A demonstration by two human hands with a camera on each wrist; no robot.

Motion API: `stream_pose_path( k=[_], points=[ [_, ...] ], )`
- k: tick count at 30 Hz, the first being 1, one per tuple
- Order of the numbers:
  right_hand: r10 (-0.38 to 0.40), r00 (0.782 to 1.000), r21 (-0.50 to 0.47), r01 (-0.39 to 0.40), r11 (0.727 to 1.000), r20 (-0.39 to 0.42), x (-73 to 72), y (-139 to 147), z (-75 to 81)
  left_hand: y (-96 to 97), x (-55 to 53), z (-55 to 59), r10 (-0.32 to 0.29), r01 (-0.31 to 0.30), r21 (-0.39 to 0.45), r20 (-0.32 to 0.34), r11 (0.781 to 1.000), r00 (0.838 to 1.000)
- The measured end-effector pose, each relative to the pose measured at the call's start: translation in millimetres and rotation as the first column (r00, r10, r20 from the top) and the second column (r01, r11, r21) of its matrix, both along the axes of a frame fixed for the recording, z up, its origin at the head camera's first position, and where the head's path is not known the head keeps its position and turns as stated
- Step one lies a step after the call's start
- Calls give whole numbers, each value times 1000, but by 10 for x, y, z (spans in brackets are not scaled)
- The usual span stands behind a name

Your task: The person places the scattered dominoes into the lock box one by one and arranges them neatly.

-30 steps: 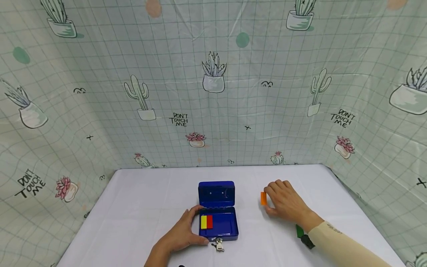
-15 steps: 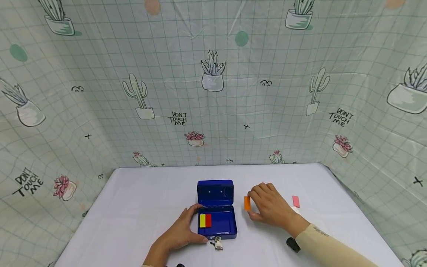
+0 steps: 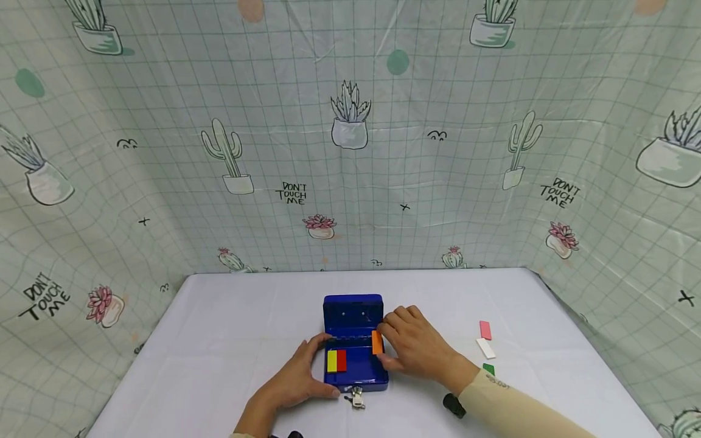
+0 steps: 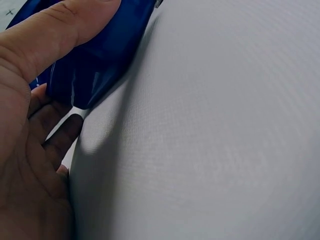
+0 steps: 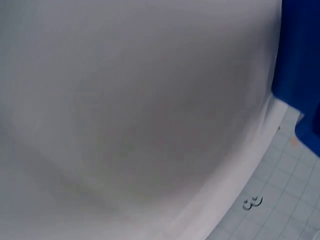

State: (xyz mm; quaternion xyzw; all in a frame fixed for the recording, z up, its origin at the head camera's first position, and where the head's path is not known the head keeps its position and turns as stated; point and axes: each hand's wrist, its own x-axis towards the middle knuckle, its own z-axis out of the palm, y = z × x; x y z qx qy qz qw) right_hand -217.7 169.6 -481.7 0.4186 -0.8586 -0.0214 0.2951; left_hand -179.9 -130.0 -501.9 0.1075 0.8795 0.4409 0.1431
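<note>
Right hand (image 3: pixel 418 347): grip pinching orange block (image 3: pixel 377 342), thumb at near end, fingers at far end. Block at right rear of open blue box (image 3: pixel 361 365), over or just by rim; touching or not, can't tell. Left hand (image 3: pixel 292 377) gripping box's left side, thumb at front corner, fingers at rear. Looks like laying block in alongside red block (image 3: pixel 342 360), itself touching yellow block (image 3: pixel 332 361). To do well: brace box with left, clear right wall fully, then shift toward red, staying low. Square long edges before lowering. Avoid knocking raised lid (image 3: pixel 353 313). Set down flat, release gently, lift straight out without nudging neighbours.
</note>
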Motion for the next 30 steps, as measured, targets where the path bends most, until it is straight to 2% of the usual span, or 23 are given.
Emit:
stream_pose_path(
  k=[6, 11, 18, 30],
  points=[
    [28, 999, 34, -27, 999, -25, 29, -197, -22, -7, 0, 5, -10, 10, 15, 10, 1000, 1000],
    [32, 999, 78, -31, 996, -12, 50, -327, -37, -15, -6, -2, -17, 17, 21, 12, 1000, 1000],
    [-6, 998, 158, -3, 987, 58, 64, -435, -48, -21, -12, -7, -22, 22, 17, 19, 1000, 1000],
    [-56, 993, 253, 29, 967, 101, 41, -539, -48, -37, -16, -15, -40, 40, 28, -5, 999, 999]
  ],
)
